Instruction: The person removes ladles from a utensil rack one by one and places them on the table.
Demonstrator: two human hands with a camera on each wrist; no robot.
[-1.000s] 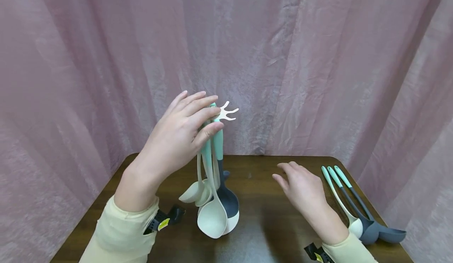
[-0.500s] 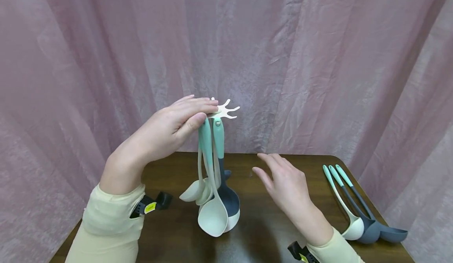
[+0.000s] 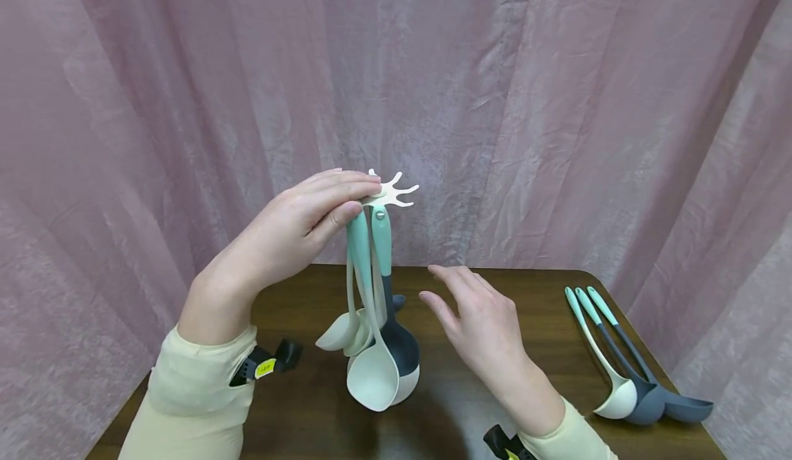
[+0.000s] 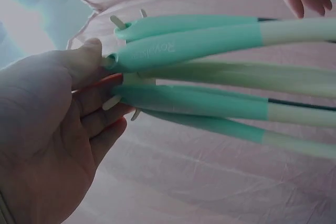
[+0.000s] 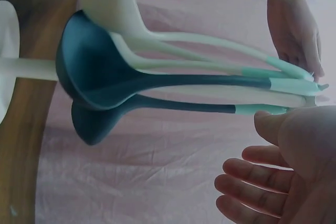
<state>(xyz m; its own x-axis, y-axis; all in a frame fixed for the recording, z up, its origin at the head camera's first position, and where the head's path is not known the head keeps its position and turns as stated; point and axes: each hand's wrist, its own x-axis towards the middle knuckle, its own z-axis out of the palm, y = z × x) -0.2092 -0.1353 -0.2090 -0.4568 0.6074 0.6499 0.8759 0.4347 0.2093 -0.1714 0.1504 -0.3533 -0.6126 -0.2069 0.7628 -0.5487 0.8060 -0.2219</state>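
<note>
A white utensil stand with a star-shaped hook top [image 3: 392, 194] rises from the table in the head view. From its hooks hang several mint-handled ladles, among them a white ladle [image 3: 372, 377] in front and a dark grey ladle [image 3: 402, 346] beside it. My left hand [image 3: 303, 216] rests on the hook top with fingers fairly straight; in the left wrist view its thumb [image 4: 86, 61] lies by a hook tip. My right hand [image 3: 476, 319] hovers right of the stand, fingers relaxed and holding nothing. The stand's pole [image 5: 31, 69] shows below the ladles.
On the table's right side lie three more ladles: a white ladle [image 3: 619, 399], a dark grey ladle [image 3: 646, 405] and another dark grey ladle [image 3: 688, 408]. A pink curtain [image 3: 470, 102] hangs behind the brown table [image 3: 526, 288].
My left hand has shifted down and left, baring more of the hook top and the handle ends. My right hand has moved left, closer to the hanging ladles.
</note>
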